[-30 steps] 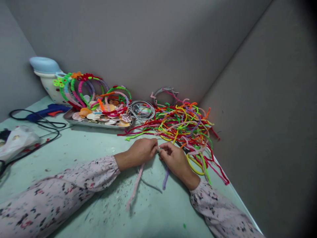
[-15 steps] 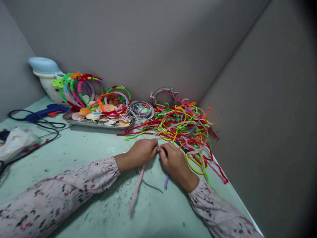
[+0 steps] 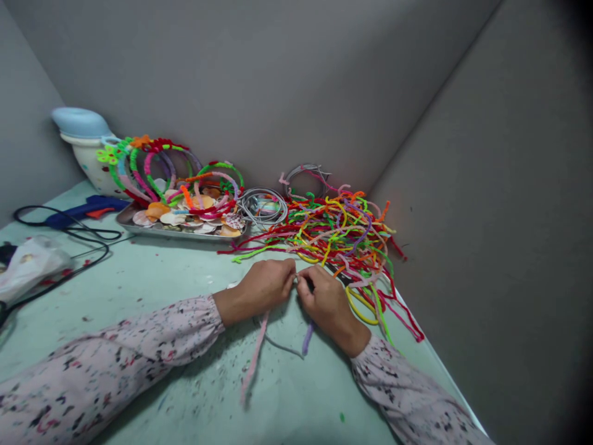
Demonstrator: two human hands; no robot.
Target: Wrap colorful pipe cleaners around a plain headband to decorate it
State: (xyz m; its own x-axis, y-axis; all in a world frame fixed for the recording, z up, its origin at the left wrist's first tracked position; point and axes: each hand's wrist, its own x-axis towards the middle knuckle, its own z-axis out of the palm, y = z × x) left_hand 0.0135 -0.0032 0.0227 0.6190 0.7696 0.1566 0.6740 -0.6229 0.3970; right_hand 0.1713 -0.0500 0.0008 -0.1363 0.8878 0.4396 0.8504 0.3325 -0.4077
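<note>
Over the table, my left hand (image 3: 266, 283) and my right hand (image 3: 327, 303) meet fingertip to fingertip, both pinched closed. A pink pipe cleaner (image 3: 254, 361) trails down toward me from beneath the left hand. From under the right hand sticks the end of a purple pipe cleaner (image 3: 307, 339). Between the fingertips shows a tiny bit of something pale, too small to make out; the fingers hide the rest. A thin grey wire (image 3: 285, 348) curves across the tabletop below the hands.
Behind my right hand spreads a tangled heap of coloured pipe cleaners (image 3: 352, 228). Coiled grey wire (image 3: 264, 207) lies beside a metal tray (image 3: 180, 232) of shells and fuzzy headbands (image 3: 148, 164). Farther left are a blue glue gun (image 3: 78, 210), its black cable (image 3: 99, 233) and a white pot (image 3: 88, 157).
The purple end below my right hand has swung slightly left and shows more. At the fingertips, the small bit showing looks different. Both hands stay almost in place.
</note>
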